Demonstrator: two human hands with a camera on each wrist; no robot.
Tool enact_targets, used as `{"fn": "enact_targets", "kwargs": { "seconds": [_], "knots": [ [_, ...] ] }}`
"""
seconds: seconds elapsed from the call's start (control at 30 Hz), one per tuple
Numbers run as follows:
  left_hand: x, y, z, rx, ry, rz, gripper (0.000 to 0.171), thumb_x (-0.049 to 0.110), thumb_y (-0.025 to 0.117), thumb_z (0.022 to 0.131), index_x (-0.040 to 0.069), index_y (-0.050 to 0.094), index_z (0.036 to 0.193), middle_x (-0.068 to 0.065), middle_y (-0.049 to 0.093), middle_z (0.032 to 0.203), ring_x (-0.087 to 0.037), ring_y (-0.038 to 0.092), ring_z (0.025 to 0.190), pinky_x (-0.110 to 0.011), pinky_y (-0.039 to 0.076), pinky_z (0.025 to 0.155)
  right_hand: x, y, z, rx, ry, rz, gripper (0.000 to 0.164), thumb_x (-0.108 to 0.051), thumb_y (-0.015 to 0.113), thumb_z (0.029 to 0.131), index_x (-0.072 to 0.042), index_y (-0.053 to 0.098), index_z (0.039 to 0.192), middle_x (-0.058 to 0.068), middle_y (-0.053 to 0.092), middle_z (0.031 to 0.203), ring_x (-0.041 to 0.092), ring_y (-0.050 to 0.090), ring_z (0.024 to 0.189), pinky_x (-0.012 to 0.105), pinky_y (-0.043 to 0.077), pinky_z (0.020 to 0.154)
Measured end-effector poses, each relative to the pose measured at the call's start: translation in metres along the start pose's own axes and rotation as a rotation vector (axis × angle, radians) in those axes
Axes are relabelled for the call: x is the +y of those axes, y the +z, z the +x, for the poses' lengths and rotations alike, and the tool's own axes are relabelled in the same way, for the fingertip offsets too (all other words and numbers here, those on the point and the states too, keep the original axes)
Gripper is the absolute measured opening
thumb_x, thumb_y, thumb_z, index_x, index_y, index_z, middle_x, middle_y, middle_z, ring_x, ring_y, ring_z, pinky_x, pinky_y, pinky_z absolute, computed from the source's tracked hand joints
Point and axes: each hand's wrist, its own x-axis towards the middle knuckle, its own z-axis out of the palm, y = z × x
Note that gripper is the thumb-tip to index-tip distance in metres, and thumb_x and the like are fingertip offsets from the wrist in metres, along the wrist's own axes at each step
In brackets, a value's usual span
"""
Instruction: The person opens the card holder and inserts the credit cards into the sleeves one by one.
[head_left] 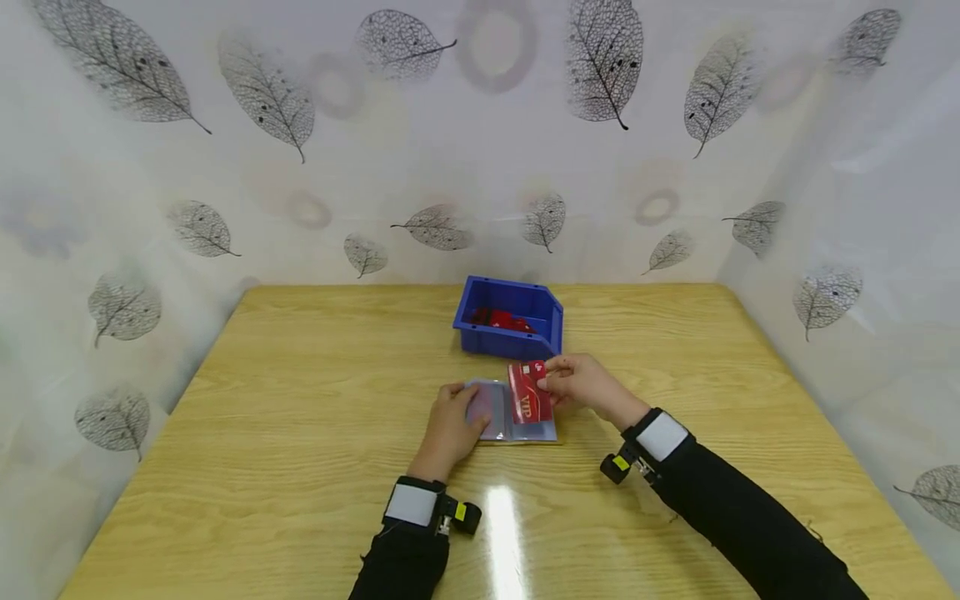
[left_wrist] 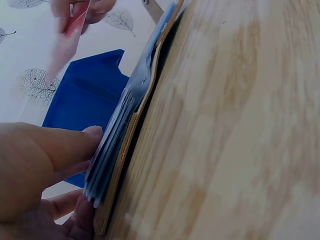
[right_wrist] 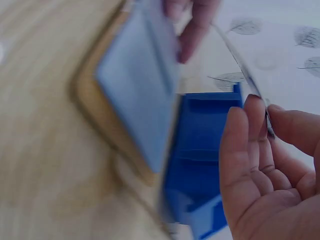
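A card holder (head_left: pixel 493 432) with clear plastic sleeves and a tan cover lies spread on the table. My left hand (head_left: pixel 447 425) grips its left side; in the left wrist view the thumb presses the stacked sleeves (left_wrist: pixel 107 147), while the other fingers are partly hidden at the edge. Between thumb and fingers, my right hand (head_left: pixel 588 385) pinches a red card (head_left: pixel 528 400) marked VIP, held above the right-hand sleeve. The right wrist view shows this card (right_wrist: pixel 242 65) nearly edge-on, apart from the sleeves.
Just behind the card holder stands a blue bin (head_left: pixel 498 340), with red cards (head_left: pixel 504 320) inside. The wooden table (head_left: pixel 300 433) meets a leaf-patterned curtain (head_left: pixel 465 167) at the back and sides.
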Motion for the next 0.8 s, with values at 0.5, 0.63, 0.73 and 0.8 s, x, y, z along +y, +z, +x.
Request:
{"fn": "enact_targets", "kwargs": {
  "seconds": [0.5, 0.63, 0.73, 0.8],
  "knots": [
    [0.004, -0.001, 0.0, 0.005, -0.031, -0.037, 0.051, 0.009, 0.072, 0.086, -0.001, 0.056, 0.133, -0.028, 0.042, 0.137, -0.046, 0.043, 0.126, -0.053, 0.039, 0.103, 0.021, 0.02, 0.007, -0.039, 0.05, -0.009, 0.027, -0.003, 0.063, 0.089, 0.015, 0.062, 0.109, 0.009, 0.066, 0.081, 0.012, 0.06, 0.057, 0.032, 0.057, 0.058],
    [0.004, -0.002, -0.001, -0.001, -0.044, -0.045, 0.051, 0.011, 0.071, 0.088, -0.001, 0.055, 0.134, -0.027, 0.041, 0.139, -0.045, 0.042, 0.127, -0.052, 0.038, 0.104, 0.02, 0.022, 0.009, -0.047, 0.057, -0.021, 0.027, -0.003, 0.062, 0.091, 0.015, 0.061, 0.11, 0.008, 0.067, 0.079, 0.013, 0.06, 0.057, 0.033, 0.057, 0.058],
    [0.004, -0.002, -0.001, 0.001, -0.04, -0.044, 0.051, 0.011, 0.071, 0.087, -0.001, 0.055, 0.134, -0.027, 0.042, 0.138, -0.045, 0.042, 0.127, -0.053, 0.039, 0.104, 0.021, 0.022, 0.01, -0.047, 0.063, -0.036, 0.025, -0.003, 0.062, 0.091, 0.014, 0.062, 0.108, 0.007, 0.067, 0.078, 0.013, 0.06, 0.057, 0.034, 0.057, 0.059],
    [0.004, -0.002, 0.0, 0.004, -0.035, -0.041, 0.051, 0.01, 0.072, 0.086, -0.001, 0.056, 0.134, -0.027, 0.042, 0.138, -0.045, 0.043, 0.126, -0.053, 0.039, 0.103, 0.021, 0.022, 0.01, -0.042, 0.069, -0.041, 0.021, -0.003, 0.062, 0.09, 0.013, 0.063, 0.104, 0.007, 0.066, 0.077, 0.013, 0.059, 0.057, 0.033, 0.057, 0.058]
  ]
}}
